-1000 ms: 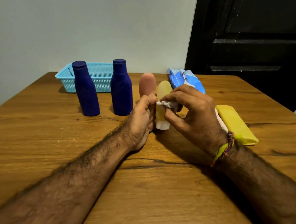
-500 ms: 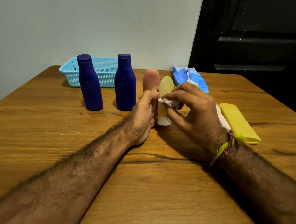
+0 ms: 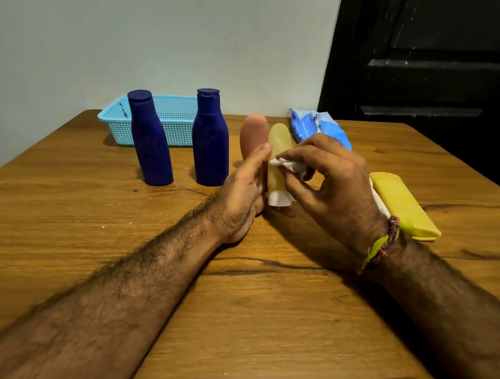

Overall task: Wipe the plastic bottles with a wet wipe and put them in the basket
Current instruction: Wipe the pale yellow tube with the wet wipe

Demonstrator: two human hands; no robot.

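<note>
A pale yellow tube bottle (image 3: pixel 278 152) stands on its white cap at the table's middle. My left hand (image 3: pixel 243 195) grips its lower left side. My right hand (image 3: pixel 331 185) pinches a white wet wipe (image 3: pixel 287 165) against the tube's right side. A pink tube bottle (image 3: pixel 251 133) stands just behind it. Two dark blue bottles (image 3: pixel 151 143) (image 3: pixel 210 139) stand upright to the left. A light blue mesh basket (image 3: pixel 170 111) sits behind them by the wall. A yellow tube (image 3: pixel 402 207) lies on its side to the right, partly hidden by my right wrist.
A blue wet-wipe pack (image 3: pixel 319 127) lies at the back of the wooden table (image 3: pixel 261 312), behind my right hand. A grey wall stands behind the table and a black door at the back right. The table's front edge is near the frame's bottom.
The wipe in my right hand stays on the yellow tube's upper part with only a slight shift. My left hand keeps its hold. The view has tilted a little.
</note>
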